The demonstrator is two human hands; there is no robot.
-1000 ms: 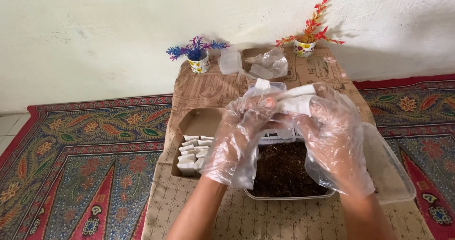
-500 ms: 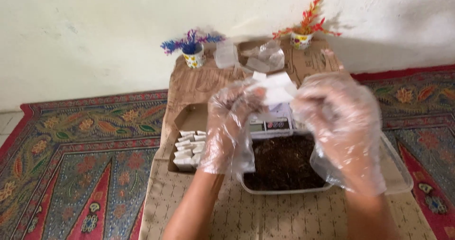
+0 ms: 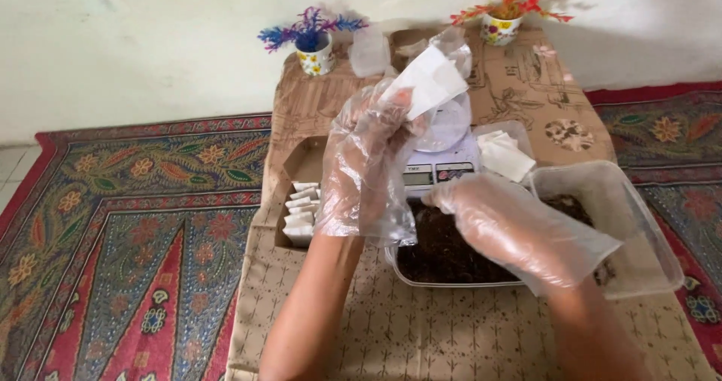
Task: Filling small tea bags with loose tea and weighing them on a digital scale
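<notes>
Both of my hands wear loose clear plastic gloves. My left hand (image 3: 368,163) is raised and pinches a small white paper bag (image 3: 432,80) by its lower edge, the bag tilted up to the right. My right hand (image 3: 504,223) reaches down over a clear plastic tub (image 3: 639,223) of dark loose material (image 3: 444,249), its fingers just above that material. Whether it holds any of it cannot be seen. Behind the tub stands a small white digital scale (image 3: 440,166) with a clear dish on it.
A low table under a brown patterned cloth (image 3: 421,328) carries a cardboard box of filled white bags (image 3: 301,208), a stack of empty white bags (image 3: 508,155), two small pots of artificial flowers (image 3: 316,46) (image 3: 504,20) and clear containers (image 3: 370,50). A patterned rug (image 3: 128,253) surrounds it.
My hands, together on the white bag a second ago, have parted. The left keeps the bag raised; the right has dropped to the tub of dark material.
</notes>
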